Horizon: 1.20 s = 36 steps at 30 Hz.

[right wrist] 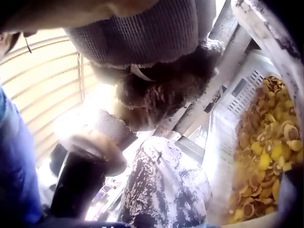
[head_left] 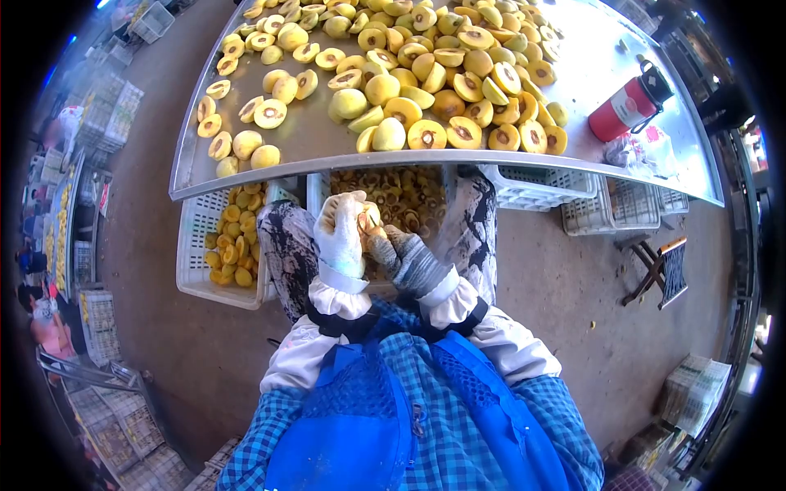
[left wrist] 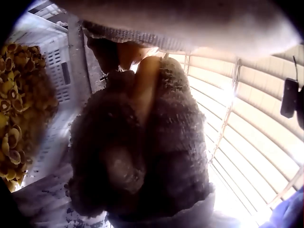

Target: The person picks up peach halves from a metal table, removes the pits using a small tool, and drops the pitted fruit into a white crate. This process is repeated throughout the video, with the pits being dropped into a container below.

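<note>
My left hand (head_left: 340,231), in a white glove, curls its fingers at a yellow peach half (head_left: 371,218) with a brown centre. From the other side my right hand (head_left: 409,258), in a grey knit glove, pinches the same half with bare fingertips. The two hands meet above the crate between the knees. In the left wrist view the grey-gloved right hand (left wrist: 142,142) is dark, and a bare finger shows along it. A thin pale curved piece (right wrist: 141,72) shows beneath the grey glove in the right wrist view; I cannot tell what it is.
Many halved peaches (head_left: 426,133) lie heaped on the metal table (head_left: 327,168). A red bottle (head_left: 626,106) and a clear plastic bag (head_left: 647,151) stand at its right. Beneath are a crate of peach halves (head_left: 237,237) and one of brownish pieces (head_left: 417,192). A folding stool (head_left: 659,270) is at right.
</note>
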{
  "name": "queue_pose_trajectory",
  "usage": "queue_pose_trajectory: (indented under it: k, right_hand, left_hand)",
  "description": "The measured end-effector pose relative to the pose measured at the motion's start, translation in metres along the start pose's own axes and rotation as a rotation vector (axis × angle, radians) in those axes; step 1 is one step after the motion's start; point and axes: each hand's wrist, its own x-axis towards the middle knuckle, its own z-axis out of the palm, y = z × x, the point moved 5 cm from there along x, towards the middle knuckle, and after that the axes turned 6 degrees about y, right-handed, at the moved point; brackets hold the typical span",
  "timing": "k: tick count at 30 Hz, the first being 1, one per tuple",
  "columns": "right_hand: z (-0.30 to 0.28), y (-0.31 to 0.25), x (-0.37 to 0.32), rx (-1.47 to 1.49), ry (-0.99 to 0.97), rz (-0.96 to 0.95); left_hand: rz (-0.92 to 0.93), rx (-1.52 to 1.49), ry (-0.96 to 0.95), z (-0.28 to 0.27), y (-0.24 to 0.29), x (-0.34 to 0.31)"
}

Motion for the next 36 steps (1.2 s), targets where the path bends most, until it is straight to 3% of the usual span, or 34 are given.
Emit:
queue_pose_trajectory:
  k: [3, 6, 9, 12, 13, 16, 17, 19, 20, 23, 25, 29, 32, 33, 36]
  right_hand:
    - [-0.003, -0.001, -0.001, 0.017, -0.047, 0.093]
    - [-0.004, -0.002, -0.001, -0.026, -0.035, -0.003]
    - [-0.005, -0.013, -0.004, 0.154, -0.029, 0.047]
    - [-0.008, -0.014, -0.008, 0.176, -0.018, 0.059]
    - [-0.008, -0.007, -0.009, 0.240, -0.072, 0.139]
    - [-0.013, 0.003, -0.014, 0.373, -0.217, 0.355]
    - [-0.014, 0.010, -0.015, 0.386, -0.234, 0.324]
    - [-0.020, -0.002, -0.009, 0.109, -0.109, -0.141]
    - [-0.017, -0.003, -0.010, 0.086, -0.066, -0.224]
    - [0.006, 0.024, -0.014, 0.677, -0.030, 0.322]
    - [0.004, 0.018, -0.020, 0.580, -0.143, 0.472]
    - [-0.007, 0.026, -0.020, 0.381, -0.279, 0.558]
    - [-0.021, 0.009, -0.019, 0.294, -0.424, 0.509]
    - [-0.028, -0.010, -0.017, 0.172, -0.502, 0.402]
    - [-0.011, 0.016, -0.035, 0.663, -0.468, 0.822]
  left_hand:
    - [0.002, 0.054, -0.012, 0.006, 0.004, -0.001]
    - [0.054, 0.080, 0.011, 0.008, 0.005, -0.002]
    - [0.062, 0.060, -0.027, 0.018, 0.012, -0.004]
    - [-0.175, 0.078, -0.144, 0.015, 0.005, 0.003]
    - [-0.228, 0.005, -0.135, 0.017, 0.004, 0.002]
    - [-0.214, 0.216, -0.284, 0.021, 0.009, 0.004]
    - [-0.208, 0.237, -0.316, 0.021, 0.007, 0.006]
    - [-0.210, -0.003, -0.255, 0.026, 0.005, 0.004]
    - [-0.210, -0.121, -0.228, 0.028, 0.004, 0.004]
    - [-0.145, -0.107, -0.165, 0.018, -0.007, 0.003]
    - [-0.115, -0.086, -0.188, 0.008, -0.011, 0.004]
    - [-0.208, 0.149, -0.351, 0.004, -0.004, 0.002]
    - [-0.286, 0.171, -0.358, 0.014, 0.002, -0.004]
    - [-0.276, 0.097, -0.391, 0.014, 0.001, -0.004]
    - [-0.287, 0.034, -0.490, 0.015, 0.002, -0.008]
